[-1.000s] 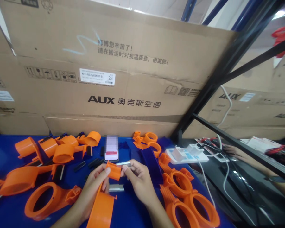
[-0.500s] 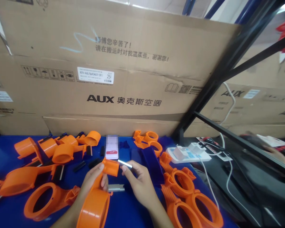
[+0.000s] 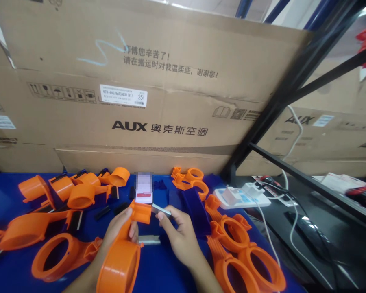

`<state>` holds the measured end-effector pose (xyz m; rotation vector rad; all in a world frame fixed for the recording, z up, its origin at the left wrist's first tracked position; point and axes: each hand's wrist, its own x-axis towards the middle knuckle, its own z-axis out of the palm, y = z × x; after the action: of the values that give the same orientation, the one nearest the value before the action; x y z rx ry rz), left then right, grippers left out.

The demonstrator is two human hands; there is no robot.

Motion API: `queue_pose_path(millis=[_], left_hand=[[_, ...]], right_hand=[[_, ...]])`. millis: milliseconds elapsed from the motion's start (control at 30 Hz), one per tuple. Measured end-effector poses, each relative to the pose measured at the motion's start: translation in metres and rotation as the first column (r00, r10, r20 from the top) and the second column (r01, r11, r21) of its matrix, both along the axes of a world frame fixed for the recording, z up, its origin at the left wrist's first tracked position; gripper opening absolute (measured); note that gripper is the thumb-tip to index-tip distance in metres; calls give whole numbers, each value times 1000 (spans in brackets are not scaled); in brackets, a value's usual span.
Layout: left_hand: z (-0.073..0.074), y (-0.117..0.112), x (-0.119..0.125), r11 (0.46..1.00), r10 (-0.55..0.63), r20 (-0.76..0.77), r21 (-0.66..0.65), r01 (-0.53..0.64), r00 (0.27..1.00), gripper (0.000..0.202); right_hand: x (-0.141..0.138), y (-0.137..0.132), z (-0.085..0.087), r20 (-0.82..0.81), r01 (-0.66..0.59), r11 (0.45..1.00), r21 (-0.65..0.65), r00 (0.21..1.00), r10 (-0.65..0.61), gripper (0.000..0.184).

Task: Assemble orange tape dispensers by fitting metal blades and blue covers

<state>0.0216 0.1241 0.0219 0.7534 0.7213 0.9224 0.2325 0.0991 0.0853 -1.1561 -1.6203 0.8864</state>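
My left hand (image 3: 120,226) is wrapped round the neck of an orange plastic tape dispenser (image 3: 119,264). Its wide ring hangs toward me and its squared end points right. My right hand (image 3: 179,232) pinches a small serrated metal blade (image 3: 161,210) between thumb and fingers. The blade's near tip is close to the dispenser's end; whether they touch I cannot tell. Beneath the hands, a flat metal strip (image 3: 149,240) lies on the blue table cover (image 3: 158,272). Behind them stands a phone (image 3: 144,195) with a lit screen.
Several orange dispensers, some with black pieces fitted, lie at left, including one ring (image 3: 50,258). More orange dispensers (image 3: 234,234) are piled at right, beside dark blue pieces (image 3: 195,209). A white power strip (image 3: 244,197) with cables sits right of them. A cardboard box (image 3: 158,101) walls the back.
The blade has tilted slightly, showing more of its flat face. Both hands stay nearly in place. A person's arm at the far right has left the view.
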Motion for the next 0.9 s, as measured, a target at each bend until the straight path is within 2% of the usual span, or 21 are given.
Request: queue_pose_path(millis=[200,300,400,500,600,667,767,900], left_hand=[[10,-11,9,987,156,-19,44,-155,988,55],[12,-13,10,985,163,-21,54,-162,986,53],[12,-12,8,981,170,-74,106,-162,983,42],[13,-14,9,980,160,-116,137,-144,980,39],[22,-22,15,978,194,-115,104,-182,974,38],[29,-28,20,955,291,-104,93,-282,951,35],[37,-32,23,908,413,-85,111,-403,907,31],[36,-31,21,893,439,-148,177,-413,886,30]], right_hand=[[2,-1,5,20,-11,1000,1,1000,11,40],[8,1,6,33,-69,998,7,997,68,40],[13,3,7,60,-137,991,1,989,137,37],[12,4,5,65,-154,988,-23,986,155,39],[6,4,1,39,-121,992,-41,992,123,35],[2,4,-2,-8,-38,999,-17,999,37,29],[1,4,-5,-101,74,997,15,992,-72,32],[4,2,-1,-93,44,998,40,995,-40,28]])
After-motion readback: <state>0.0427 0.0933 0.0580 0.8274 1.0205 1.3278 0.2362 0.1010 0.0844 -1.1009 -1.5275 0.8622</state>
